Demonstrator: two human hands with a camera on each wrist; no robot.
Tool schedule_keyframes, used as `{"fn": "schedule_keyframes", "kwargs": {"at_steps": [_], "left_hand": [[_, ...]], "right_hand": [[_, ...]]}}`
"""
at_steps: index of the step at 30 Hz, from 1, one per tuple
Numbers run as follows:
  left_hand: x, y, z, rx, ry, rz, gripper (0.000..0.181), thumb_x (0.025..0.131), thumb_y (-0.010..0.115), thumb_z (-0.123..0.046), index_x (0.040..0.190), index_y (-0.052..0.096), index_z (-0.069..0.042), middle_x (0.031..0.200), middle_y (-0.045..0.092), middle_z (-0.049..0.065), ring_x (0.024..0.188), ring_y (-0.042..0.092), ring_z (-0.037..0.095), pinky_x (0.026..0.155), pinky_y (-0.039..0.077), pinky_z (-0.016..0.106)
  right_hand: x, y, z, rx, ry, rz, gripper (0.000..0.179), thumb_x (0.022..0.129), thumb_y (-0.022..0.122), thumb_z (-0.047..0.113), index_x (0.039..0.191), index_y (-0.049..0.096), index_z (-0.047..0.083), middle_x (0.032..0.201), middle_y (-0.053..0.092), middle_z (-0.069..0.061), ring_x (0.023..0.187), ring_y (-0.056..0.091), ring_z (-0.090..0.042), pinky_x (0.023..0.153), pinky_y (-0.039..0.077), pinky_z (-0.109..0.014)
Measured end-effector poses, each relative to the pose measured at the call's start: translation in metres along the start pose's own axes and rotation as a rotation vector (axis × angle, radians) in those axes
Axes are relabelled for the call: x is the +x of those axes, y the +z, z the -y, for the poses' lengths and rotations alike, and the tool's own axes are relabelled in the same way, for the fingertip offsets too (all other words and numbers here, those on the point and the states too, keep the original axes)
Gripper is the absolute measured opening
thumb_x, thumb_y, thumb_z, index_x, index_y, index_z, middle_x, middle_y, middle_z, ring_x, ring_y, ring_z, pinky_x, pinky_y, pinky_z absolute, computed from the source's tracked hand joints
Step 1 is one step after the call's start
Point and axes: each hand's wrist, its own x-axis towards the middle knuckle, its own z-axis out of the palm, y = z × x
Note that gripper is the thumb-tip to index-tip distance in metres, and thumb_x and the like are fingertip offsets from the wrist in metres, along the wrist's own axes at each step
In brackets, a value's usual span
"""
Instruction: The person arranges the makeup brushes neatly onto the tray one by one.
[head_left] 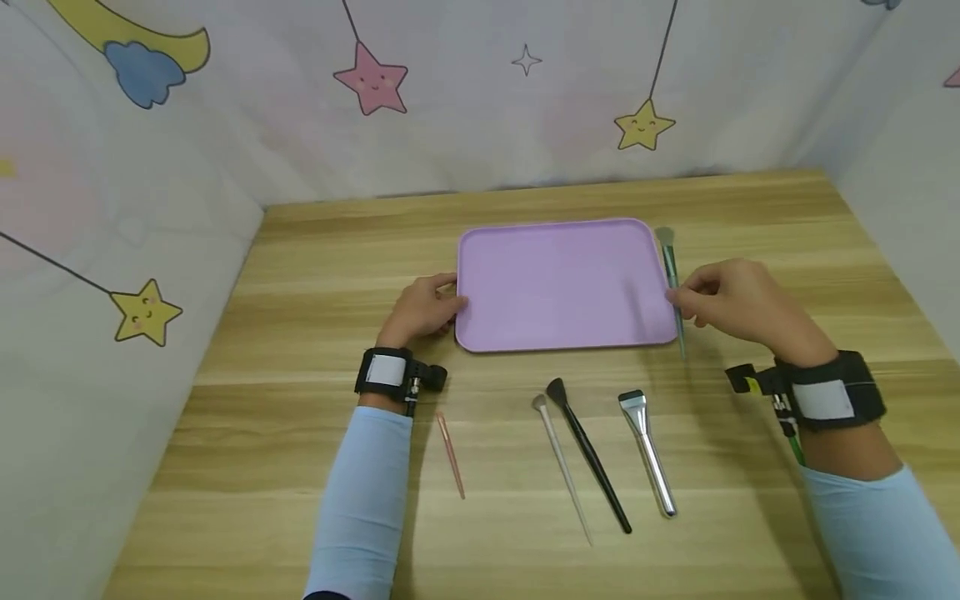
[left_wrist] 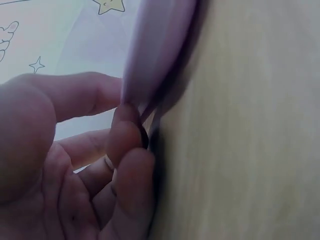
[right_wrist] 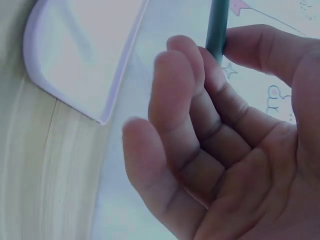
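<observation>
A purple tray [head_left: 555,287] lies on the wooden table. My left hand [head_left: 422,307] grips its left edge between thumb and fingers; the left wrist view shows the tray's rim [left_wrist: 155,50] pinched there. By the tray's right edge, my right hand [head_left: 738,300] pinches a green makeup brush [head_left: 670,254], bristles pointing away from me. In the right wrist view the brush's handle [right_wrist: 217,30] sits between thumb and forefinger, the other fingers loosely bent. Whether the brush touches the table or tray I cannot tell.
Nearer me lie a thin pink brush [head_left: 451,457], a slim white-handled brush [head_left: 562,467], a black angled brush [head_left: 592,458] and a flat silver brush [head_left: 649,458]. A curtain printed with stars [head_left: 372,78] hangs behind the table [head_left: 315,250].
</observation>
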Motion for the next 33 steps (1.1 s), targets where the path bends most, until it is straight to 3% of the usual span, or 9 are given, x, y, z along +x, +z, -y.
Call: {"fn": "schedule_keyframes", "kwargs": {"at_steps": [7,17,25,33], "left_hand": [[-0.005,0.005,0.002,-0.056,-0.041,0.020,0.055,0.096,0.063,-0.026,0.149,0.053,-0.017,0.072,0.065,0.006,0.060,0.058,0.016,0.055,0.049,0.029],[-0.005,0.016,0.011,-0.130,0.009,0.017,0.053,0.097,0.065,-0.025,0.148,0.053,-0.017,0.067,0.060,0.005,0.055,0.054,0.014,0.052,0.045,0.027],[-0.006,0.011,0.008,-0.162,0.011,-0.012,0.053,0.096,0.067,-0.023,0.147,0.055,-0.016,0.066,0.060,0.006,0.054,0.055,0.015,0.051,0.044,0.027],[-0.005,0.002,0.006,-0.149,-0.006,-0.028,0.053,0.095,0.068,-0.022,0.147,0.055,-0.016,0.068,0.062,0.007,0.057,0.057,0.016,0.052,0.045,0.027]], "right_hand": [[0.024,0.009,-0.007,0.062,0.077,-0.009,0.040,0.096,0.066,0.039,0.099,0.075,0.000,0.078,0.070,-0.008,0.074,0.067,-0.029,0.058,0.048,-0.036],[0.043,0.029,-0.035,0.167,0.176,0.029,0.047,0.097,0.067,0.037,0.110,0.072,-0.008,0.082,0.069,-0.011,0.073,0.063,-0.025,0.060,0.050,-0.034],[0.053,0.033,-0.039,0.194,0.161,0.006,0.046,0.096,0.068,0.035,0.109,0.072,-0.009,0.079,0.069,-0.011,0.069,0.064,-0.023,0.059,0.052,-0.033],[0.064,0.032,-0.030,0.153,0.162,0.007,0.043,0.096,0.067,0.035,0.103,0.073,-0.007,0.075,0.066,-0.010,0.069,0.060,-0.024,0.057,0.049,-0.035]]}}
